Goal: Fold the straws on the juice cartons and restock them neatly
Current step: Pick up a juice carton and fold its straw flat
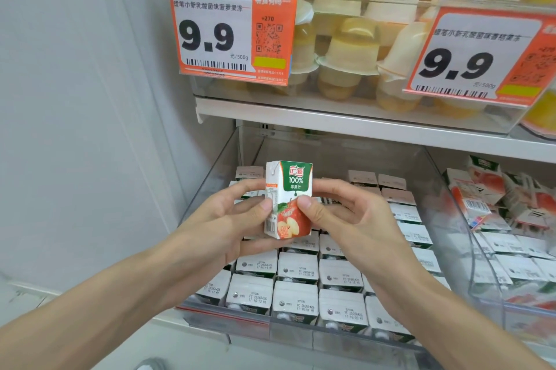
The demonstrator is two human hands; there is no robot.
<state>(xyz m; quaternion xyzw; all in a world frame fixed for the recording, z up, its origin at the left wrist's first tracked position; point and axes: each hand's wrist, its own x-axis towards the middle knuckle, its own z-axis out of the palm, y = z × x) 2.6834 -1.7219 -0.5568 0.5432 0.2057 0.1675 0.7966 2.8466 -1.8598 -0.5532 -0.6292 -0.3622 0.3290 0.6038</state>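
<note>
Green-topped juice carton [288,199]: we are holding it upright in both hands, just above the clear bin [301,331].

Our left grip [237,219] is pinching the carton's left side, thumb on the front edge and fingers curled behind. Our right grip [349,216] is pinching the right side, thumb pressing on the printed apple. We are keeping the carton in the air over the bin on the lower shelf. There, rows of stocked cartons [298,270] are standing tightly packed, white date-stamped ends facing up. The straw is hidden from this side. To the right, jumbled cartons [511,204] are lying loosely in a neighbouring bin. Above, jelly cups [346,50] are sitting behind an orange price tag [231,32].
</note>
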